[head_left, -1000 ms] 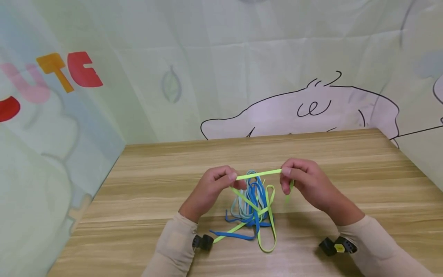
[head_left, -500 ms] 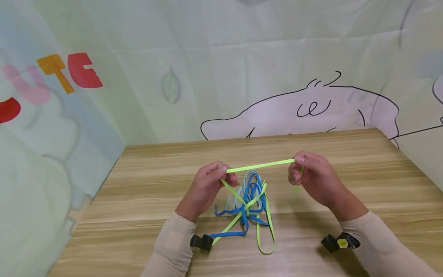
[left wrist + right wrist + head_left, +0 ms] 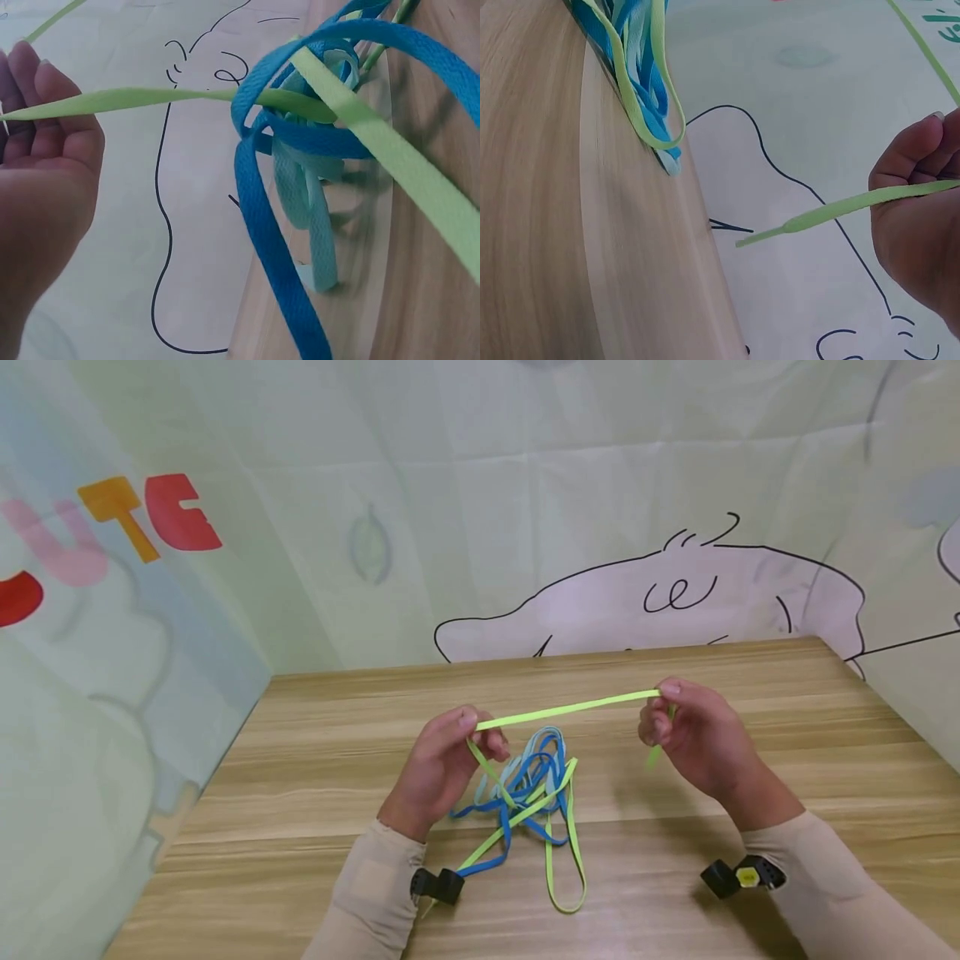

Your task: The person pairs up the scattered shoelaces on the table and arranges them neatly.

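A flat yellow-green shoelace [image 3: 567,709] stretches between the two hands above the table, rising a little to the right. My left hand [image 3: 435,768] pinches it between thumb and fingers, and from there the lace slants down into the bundle. At the other end my right hand [image 3: 697,739] pinches the lace; its short tail with a narrow tip [image 3: 761,236] hangs from the fingers. Below and between the hands lies a tangle of a blue shoelace [image 3: 264,217] and a pale blue shoelace [image 3: 322,232]. The yellow-green lace crosses the blue one, and a long loop of it trails toward the front.
The wood-grain table [image 3: 360,714] carries the bundle near its middle. A printed cloth backdrop [image 3: 480,527] rises behind the table and along its left side. Black wrist cameras sit on both sleeves, and the left camera [image 3: 438,885] overlaps the lace ends.
Both hands have moved apart, the right one up and to the right, the left one leftward. The lace span between them has grown longer, and the bundle has shifted left.
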Action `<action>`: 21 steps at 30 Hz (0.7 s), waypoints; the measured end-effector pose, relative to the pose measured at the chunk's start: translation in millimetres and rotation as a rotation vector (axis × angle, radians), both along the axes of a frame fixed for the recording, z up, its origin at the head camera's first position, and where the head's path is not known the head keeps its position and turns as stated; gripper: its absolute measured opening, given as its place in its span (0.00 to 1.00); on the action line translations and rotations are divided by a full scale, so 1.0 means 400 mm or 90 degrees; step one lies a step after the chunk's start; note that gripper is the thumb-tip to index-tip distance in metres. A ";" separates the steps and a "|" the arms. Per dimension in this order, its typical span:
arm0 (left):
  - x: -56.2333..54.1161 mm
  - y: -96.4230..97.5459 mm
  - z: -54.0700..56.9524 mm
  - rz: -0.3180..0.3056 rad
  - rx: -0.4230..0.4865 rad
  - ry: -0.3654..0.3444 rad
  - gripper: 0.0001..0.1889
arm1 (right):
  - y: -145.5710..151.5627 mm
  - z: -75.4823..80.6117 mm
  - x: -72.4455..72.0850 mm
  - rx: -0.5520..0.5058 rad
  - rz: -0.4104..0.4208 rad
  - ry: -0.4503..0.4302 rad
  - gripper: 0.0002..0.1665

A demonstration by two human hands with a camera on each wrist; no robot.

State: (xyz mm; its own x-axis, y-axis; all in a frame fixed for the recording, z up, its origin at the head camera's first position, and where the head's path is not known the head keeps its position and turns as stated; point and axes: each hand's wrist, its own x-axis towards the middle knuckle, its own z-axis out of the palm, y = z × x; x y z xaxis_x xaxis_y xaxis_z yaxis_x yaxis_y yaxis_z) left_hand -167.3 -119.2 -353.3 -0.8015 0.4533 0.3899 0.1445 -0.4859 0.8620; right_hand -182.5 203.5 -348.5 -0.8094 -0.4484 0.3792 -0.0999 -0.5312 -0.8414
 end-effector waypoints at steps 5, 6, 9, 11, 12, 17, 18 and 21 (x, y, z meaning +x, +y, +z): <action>0.001 0.000 0.002 -0.012 -0.001 0.003 0.17 | 0.009 -0.001 -0.006 -0.037 0.001 -0.043 0.31; 0.000 0.000 0.002 -0.015 -0.001 0.005 0.17 | 0.012 -0.001 -0.007 -0.038 -0.009 -0.052 0.31; 0.000 0.000 0.002 -0.029 -0.003 0.013 0.17 | 0.018 -0.001 -0.009 -0.025 -0.051 -0.074 0.30; 0.000 -0.001 0.002 -0.037 -0.004 0.017 0.17 | 0.022 -0.003 -0.012 -0.026 -0.065 -0.092 0.29; 0.000 -0.001 0.003 -0.041 -0.004 0.018 0.17 | 0.025 -0.005 -0.014 -0.030 -0.069 -0.103 0.29; 0.002 0.000 0.007 -0.055 0.011 0.020 0.16 | 0.035 -0.013 -0.021 -0.043 -0.102 -0.144 0.28; 0.002 0.001 0.008 -0.058 0.016 0.020 0.16 | 0.037 -0.015 -0.023 -0.046 -0.107 -0.148 0.28; 0.002 0.001 0.012 -0.066 0.032 0.016 0.16 | 0.042 -0.021 -0.028 -0.038 -0.130 -0.152 0.27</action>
State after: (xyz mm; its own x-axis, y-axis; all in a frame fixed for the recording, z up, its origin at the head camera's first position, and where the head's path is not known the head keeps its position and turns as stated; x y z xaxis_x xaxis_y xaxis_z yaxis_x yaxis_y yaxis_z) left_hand -166.6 -119.0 -348.6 -0.7414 0.5120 0.4338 0.1129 -0.5420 0.8327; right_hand -193.8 220.2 -356.8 -0.9497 -0.2502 0.1884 -0.0130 -0.5696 -0.8218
